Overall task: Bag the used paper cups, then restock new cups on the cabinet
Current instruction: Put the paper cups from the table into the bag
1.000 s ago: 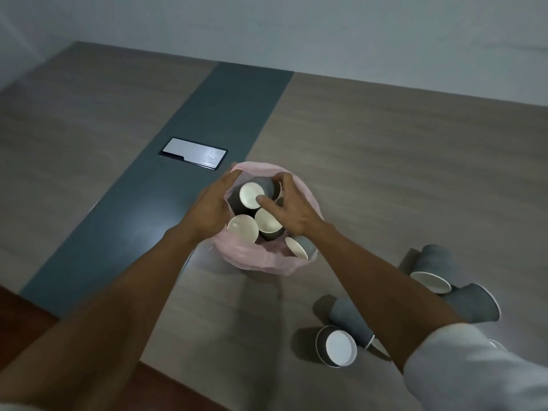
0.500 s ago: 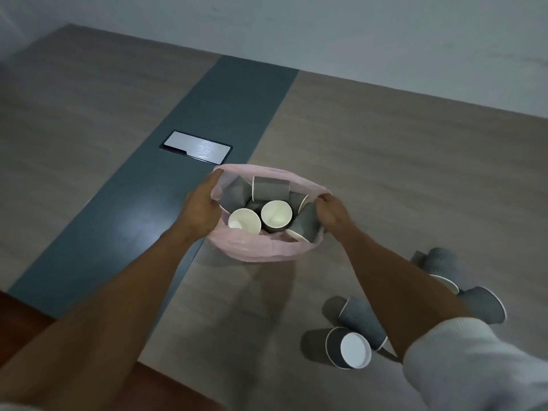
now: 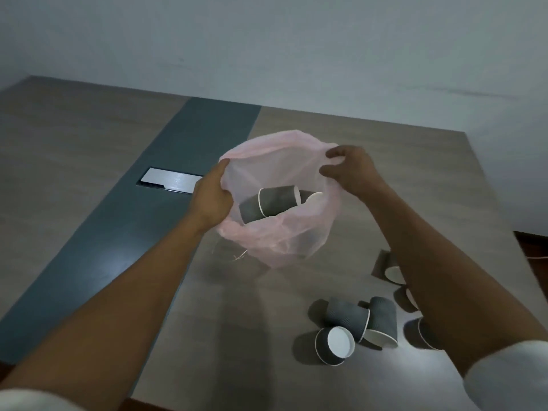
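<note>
While both hands pinch the rim of the pink bag (image 3: 275, 232) and hold its mouth wide, grey paper cups (image 3: 274, 200) lie on their sides inside it. The left hand (image 3: 212, 197) grips the left edge, the right hand (image 3: 348, 170) the right. More cups (image 3: 353, 327) lie scattered on the table (image 3: 237, 321) beside the right forearm.

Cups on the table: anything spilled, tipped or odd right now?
Yes. Several grey cups lie tipped on their sides near the right forearm, not yet bagged. No liquid visible. Both hands, left and right, hold the pink bag open; its cups lie jumbled.
</note>
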The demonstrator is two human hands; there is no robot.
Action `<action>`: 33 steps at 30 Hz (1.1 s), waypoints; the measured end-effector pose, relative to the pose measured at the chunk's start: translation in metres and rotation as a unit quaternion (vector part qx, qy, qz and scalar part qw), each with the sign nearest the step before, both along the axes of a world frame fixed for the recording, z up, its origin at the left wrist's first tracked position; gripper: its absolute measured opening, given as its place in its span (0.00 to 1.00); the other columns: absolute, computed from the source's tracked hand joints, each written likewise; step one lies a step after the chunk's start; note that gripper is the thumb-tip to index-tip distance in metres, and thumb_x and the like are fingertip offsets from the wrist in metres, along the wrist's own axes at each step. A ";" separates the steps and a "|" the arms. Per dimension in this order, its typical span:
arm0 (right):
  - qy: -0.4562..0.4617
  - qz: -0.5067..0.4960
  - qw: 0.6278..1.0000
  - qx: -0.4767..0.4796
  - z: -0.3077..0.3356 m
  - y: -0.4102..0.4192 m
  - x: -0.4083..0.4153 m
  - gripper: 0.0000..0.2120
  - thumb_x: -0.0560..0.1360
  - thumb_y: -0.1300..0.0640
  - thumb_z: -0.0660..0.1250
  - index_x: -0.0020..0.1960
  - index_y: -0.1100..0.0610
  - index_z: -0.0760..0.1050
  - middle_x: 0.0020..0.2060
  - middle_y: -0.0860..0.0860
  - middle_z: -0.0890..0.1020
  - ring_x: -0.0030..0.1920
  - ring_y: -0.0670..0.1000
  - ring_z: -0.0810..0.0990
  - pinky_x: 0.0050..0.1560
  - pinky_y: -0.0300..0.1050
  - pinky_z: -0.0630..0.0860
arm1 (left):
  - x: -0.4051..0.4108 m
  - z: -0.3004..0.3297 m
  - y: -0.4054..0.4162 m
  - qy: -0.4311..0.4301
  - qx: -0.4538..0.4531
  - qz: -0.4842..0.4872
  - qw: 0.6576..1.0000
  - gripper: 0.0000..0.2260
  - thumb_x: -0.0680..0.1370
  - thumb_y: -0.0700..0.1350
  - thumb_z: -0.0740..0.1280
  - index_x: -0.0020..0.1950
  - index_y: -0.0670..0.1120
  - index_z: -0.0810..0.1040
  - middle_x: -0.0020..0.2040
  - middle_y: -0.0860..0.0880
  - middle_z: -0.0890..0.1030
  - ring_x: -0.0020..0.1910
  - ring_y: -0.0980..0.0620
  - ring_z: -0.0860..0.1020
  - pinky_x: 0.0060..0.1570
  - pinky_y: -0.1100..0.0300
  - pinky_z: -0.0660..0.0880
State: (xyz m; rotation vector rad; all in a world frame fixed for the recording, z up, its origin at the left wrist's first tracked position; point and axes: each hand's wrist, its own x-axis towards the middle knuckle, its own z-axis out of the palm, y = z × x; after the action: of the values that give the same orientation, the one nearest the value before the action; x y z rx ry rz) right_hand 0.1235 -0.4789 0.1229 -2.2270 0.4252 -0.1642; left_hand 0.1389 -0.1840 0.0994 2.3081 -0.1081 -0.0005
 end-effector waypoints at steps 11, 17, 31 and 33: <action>0.128 -0.036 0.988 -0.072 -0.051 -0.054 -0.120 0.34 0.76 0.65 0.69 0.80 0.59 0.62 0.77 0.58 0.64 0.73 0.59 0.69 0.70 0.47 0.67 | -0.054 -0.028 -0.059 0.039 -0.045 -0.175 0.983 0.38 0.66 0.43 0.58 0.78 0.53 0.65 0.64 0.53 0.75 0.58 0.47 0.76 0.56 0.58 0.70; 0.021 -0.077 0.986 -0.146 -0.063 -0.042 -0.166 0.13 0.74 0.50 0.67 0.55 0.53 0.70 0.50 0.53 0.79 0.43 0.58 0.78 0.48 0.55 0.77 | -0.057 -0.054 -0.072 0.029 -0.035 -0.167 0.985 0.31 0.73 0.30 0.62 0.75 0.50 0.67 0.60 0.52 0.76 0.55 0.48 0.75 0.51 0.61 0.68; 0.322 0.369 0.804 -0.337 -0.133 0.029 -0.229 0.32 0.68 0.46 0.78 0.70 0.47 0.72 0.66 0.53 0.75 0.62 0.58 0.78 0.55 0.56 0.79 | -0.079 -0.069 -0.083 0.054 -0.055 -0.176 0.981 0.30 0.71 0.39 0.66 0.71 0.58 0.70 0.62 0.54 0.81 0.58 0.47 0.80 0.59 0.53 0.76; 0.345 0.346 0.849 -0.198 -0.116 0.023 -0.217 0.27 0.69 0.47 0.77 0.66 0.46 0.76 0.60 0.48 0.79 0.56 0.54 0.82 0.53 0.51 0.82 | -0.080 -0.068 -0.078 0.066 -0.057 -0.187 0.979 0.31 0.70 0.40 0.66 0.71 0.59 0.69 0.62 0.54 0.81 0.59 0.47 0.80 0.60 0.52 0.76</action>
State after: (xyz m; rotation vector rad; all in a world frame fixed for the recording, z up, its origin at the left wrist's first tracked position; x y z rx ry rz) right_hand -0.0937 -0.4555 0.0065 -2.6487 -0.0907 1.0465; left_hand 0.0586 -0.2621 0.0314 2.1341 -0.4592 -0.3296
